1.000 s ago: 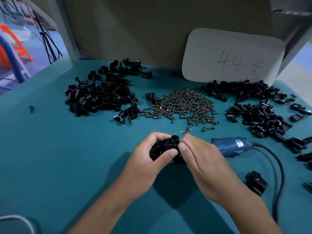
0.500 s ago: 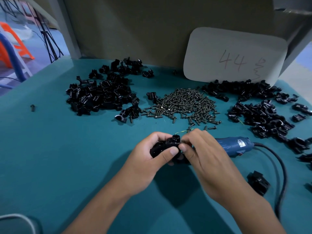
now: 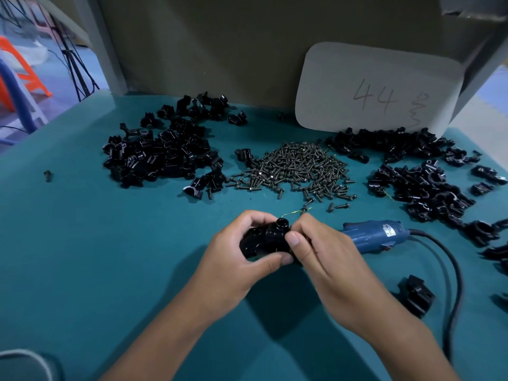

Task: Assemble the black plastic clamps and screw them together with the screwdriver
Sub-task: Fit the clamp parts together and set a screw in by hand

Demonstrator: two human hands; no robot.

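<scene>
A single head-worn wide-angle view looks forward and down, close over the teal table (image 3: 82, 257), which fills the lower frame; the back wall (image 3: 220, 45) spans the top.

clamp (image 3: 265, 239) underside hidden by hands (image 3: 324, 259)

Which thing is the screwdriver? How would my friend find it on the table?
Look at the white card marked 44 at the back of the teal table, then come forward past the heap of screws. The screwdriver lies beside the right hand. It is the only blue thing, with a black cord trailing off.
</scene>
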